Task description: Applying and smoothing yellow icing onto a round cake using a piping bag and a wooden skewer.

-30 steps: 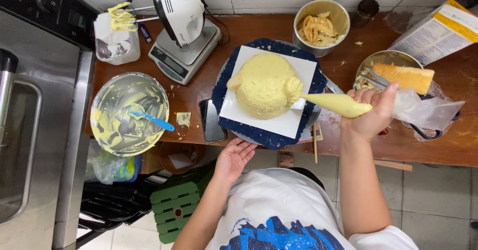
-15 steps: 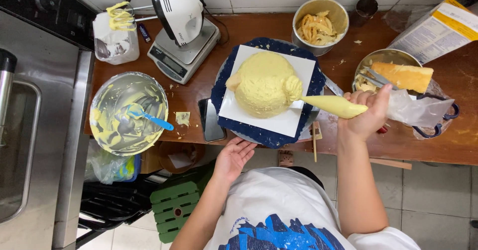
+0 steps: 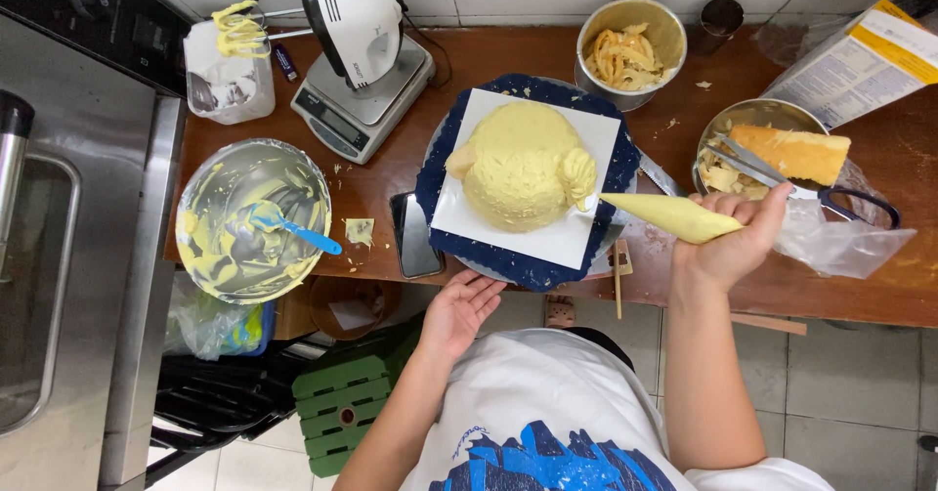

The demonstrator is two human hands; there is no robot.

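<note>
A dome-shaped cake (image 3: 523, 164) covered in pale yellow cream sits on a white square board (image 3: 489, 227) on a dark blue round stand (image 3: 435, 193). My right hand (image 3: 733, 242) grips a piping bag (image 3: 669, 214) full of yellow cream, its tip touching the cake's right side beside a small piped lump. My left hand (image 3: 464, 310) rests palm up at the table's near edge, fingertips touching the rim of the blue stand and holding nothing.
A steel bowl (image 3: 254, 219) smeared with cream holds a blue spatula (image 3: 293, 229). A hand mixer (image 3: 357, 27) lies on a kitchen scale. A phone (image 3: 412, 235), a pot of scraps (image 3: 630, 51), a bowl with cake and scissors (image 3: 772, 154), and a stove at left.
The piping bag tip has stayed at the cake's right side, shifting only slightly. My left hand has kept its place at the stand's edge.
</note>
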